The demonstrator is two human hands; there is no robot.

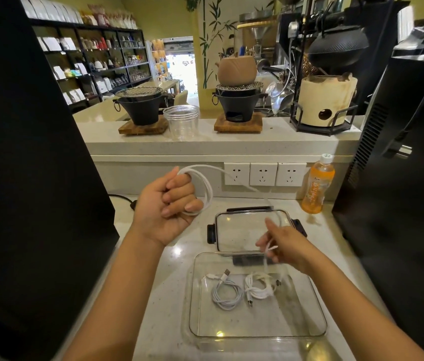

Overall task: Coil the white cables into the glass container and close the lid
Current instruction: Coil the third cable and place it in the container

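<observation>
My left hand is raised above the counter, its fingers curled round loops of a white cable. That cable runs right and down to my right hand, which pinches its loose end above the far rim of the glass container. The open container stands on the counter near me. Two coiled white cables lie inside it: one at the left, one at the right. The clear lid with dark clips lies flat just behind the container.
An orange drink bottle stands at the back right, by three wall sockets. Big black machines flank the counter, left and right. On the raised ledge behind stand a clear plastic jar and charcoal stoves.
</observation>
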